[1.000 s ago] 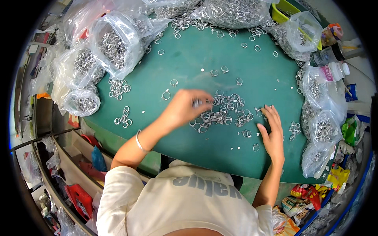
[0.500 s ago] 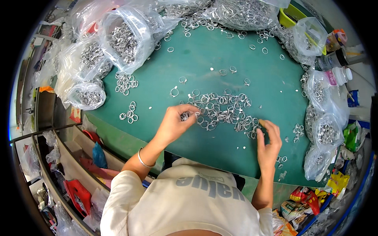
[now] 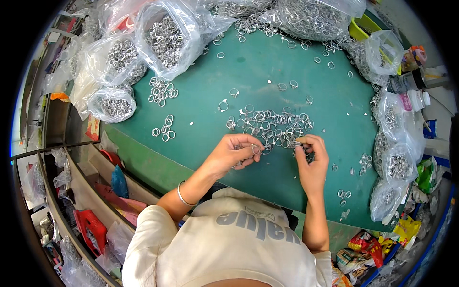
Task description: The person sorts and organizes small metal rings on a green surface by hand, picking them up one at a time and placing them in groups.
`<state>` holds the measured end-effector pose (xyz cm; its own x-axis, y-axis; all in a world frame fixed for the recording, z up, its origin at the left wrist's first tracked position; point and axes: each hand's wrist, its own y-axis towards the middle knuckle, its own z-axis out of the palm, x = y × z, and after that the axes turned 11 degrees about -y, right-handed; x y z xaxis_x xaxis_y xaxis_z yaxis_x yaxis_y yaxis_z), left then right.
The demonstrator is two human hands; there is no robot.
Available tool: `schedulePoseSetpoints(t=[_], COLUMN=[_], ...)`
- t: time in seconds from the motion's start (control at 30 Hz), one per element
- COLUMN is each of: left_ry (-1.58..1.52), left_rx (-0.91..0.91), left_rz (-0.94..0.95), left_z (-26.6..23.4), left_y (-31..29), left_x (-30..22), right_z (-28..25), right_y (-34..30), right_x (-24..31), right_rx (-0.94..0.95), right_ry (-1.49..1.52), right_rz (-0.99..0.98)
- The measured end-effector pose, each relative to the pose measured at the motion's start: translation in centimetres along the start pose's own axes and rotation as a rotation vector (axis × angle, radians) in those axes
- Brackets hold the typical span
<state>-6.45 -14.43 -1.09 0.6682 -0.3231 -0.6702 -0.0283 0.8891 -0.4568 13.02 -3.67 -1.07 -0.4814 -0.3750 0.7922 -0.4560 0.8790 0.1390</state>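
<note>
A loose pile of silver rings (image 3: 275, 125) lies on the green tabletop (image 3: 201, 100) in front of me. At the pile's near left edge, my left hand (image 3: 239, 150) is closed, pinching a ring at the fingertips; more rings show under its curled fingers. My right hand (image 3: 311, 155), by the near right edge of the pile, pinches several rings between thumb and fingers. Single rings and small clusters lie around the pile, among them a ring cluster (image 3: 162, 91) and a smaller one (image 3: 164, 129) on the left.
Clear plastic bags full of rings line the table: an open bag (image 3: 165, 43) at far left, a large bag (image 3: 311, 19) at the back and a bag (image 3: 399, 162) at right. A yellow-green bin (image 3: 364, 26) and a white bottle (image 3: 417, 100) stand at right. Open drawers (image 3: 103, 177) lie at left.
My left hand has moved right and nearer to me, off the pile's left end. My right hand has shifted left and now pinches rings. The whole view has shifted slightly.
</note>
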Motion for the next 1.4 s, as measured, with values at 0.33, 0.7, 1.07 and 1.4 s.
schedulePoseSetpoints(t=[0.33,0.7,1.07,1.4], left_ry=[-0.243,0.690,0.006,0.423], left_rx=[0.178,-0.027,0.003,0.012], left_rz=[-0.223,0.435,0.027,0.345], left_z=[0.3,6.1,5.8,4.6], left_y=[-0.3,1.2,2.5,1.6], left_x=[1.8,1.4,1.0,2.0], right_z=[-2.5,-1.6,-0.4,-1.6], right_y=[-1.4,-2.8,-2.9,-3.0], right_x=[-1.4,0.4,0.1,1.6], right_rx=[0.145,0.163,0.155,0.372], right_ry=[0.698,0.714,0.132,0.960], right_rz=[0.489,0.387,0.078,0.383])
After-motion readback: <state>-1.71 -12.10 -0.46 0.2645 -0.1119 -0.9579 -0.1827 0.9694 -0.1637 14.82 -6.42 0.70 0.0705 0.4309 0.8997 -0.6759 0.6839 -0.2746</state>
